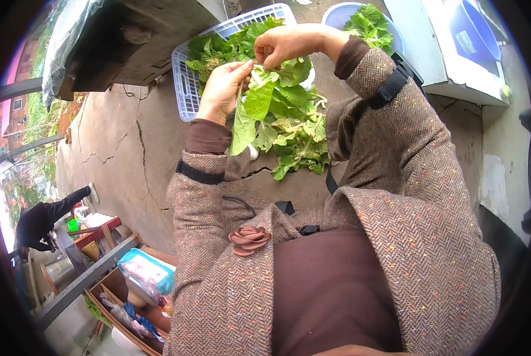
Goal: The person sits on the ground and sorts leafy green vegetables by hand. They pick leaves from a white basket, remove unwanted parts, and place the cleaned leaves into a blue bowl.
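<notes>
My left hand (223, 91) grips a bunch of leafy greens (258, 100) by the pale stems, and its leaves hang down over my lap. Just above and to the right, my right hand (290, 44) pinches the same bunch near the stem ends, its wrist bent down. Behind both hands stands a white plastic basket (180, 84) heaped with more green leaves (212, 46). A pile of loose leaves (301, 151), some of them yellowed, lies on the concrete floor below my hands. What my fingertips press on is partly hidden.
A pale blue colander (334, 15) with greens stands at the top right, beside a white cabinet (414, 40) and a blue bucket (474, 38). Cracked concrete floor (114, 124) spreads to the left. Farther off, a person in dark clothes (36, 222) bends near a cluttered wooden shelf (109, 298).
</notes>
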The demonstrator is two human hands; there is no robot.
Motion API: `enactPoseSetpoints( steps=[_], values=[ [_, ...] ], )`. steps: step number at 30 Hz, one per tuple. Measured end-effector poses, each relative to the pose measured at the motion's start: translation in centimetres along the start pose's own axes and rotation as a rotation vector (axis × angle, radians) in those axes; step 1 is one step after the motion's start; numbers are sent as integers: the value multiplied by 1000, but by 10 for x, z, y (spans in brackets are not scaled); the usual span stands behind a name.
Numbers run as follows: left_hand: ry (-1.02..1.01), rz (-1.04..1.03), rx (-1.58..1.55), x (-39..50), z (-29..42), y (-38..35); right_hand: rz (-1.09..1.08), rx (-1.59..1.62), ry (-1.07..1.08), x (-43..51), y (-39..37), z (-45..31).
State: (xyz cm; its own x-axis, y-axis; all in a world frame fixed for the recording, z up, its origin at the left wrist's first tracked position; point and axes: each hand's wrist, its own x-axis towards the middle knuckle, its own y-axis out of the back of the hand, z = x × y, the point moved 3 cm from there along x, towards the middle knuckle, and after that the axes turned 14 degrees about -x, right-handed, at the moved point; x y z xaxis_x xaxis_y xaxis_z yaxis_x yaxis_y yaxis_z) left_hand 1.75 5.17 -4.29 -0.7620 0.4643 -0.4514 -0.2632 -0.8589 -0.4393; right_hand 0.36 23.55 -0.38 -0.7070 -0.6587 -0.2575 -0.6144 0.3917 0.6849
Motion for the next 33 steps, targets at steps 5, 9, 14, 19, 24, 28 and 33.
enactPoseSetpoints(
  steps=[5, 9, 14, 19, 24, 28, 33],
  values=[
    [96, -32, -60, -5, -5, -3, 67, -169, 20, 0, 1, 1],
    [188, -116, -67, -10, -6, -8, 195, -240, 4, 4, 0, 10],
    [138, -64, -54, -7, -9, -8, 361, -149, 114, 9, 3, 13],
    [-71, 60, -62, -3, -4, -3, 689, -366, 0, 0, 21, 0],
    [-187, 157, -78, -5, -2, -4, 376, -440, -1, -1, -1, -13],
    [-198, 147, -84, -5, -3, -6, 325, -514, 13, 7, -20, -10],
    [-225, 121, -36, -4, -2, -3, 328, -571, 1, 13, -33, -13]
  ],
)
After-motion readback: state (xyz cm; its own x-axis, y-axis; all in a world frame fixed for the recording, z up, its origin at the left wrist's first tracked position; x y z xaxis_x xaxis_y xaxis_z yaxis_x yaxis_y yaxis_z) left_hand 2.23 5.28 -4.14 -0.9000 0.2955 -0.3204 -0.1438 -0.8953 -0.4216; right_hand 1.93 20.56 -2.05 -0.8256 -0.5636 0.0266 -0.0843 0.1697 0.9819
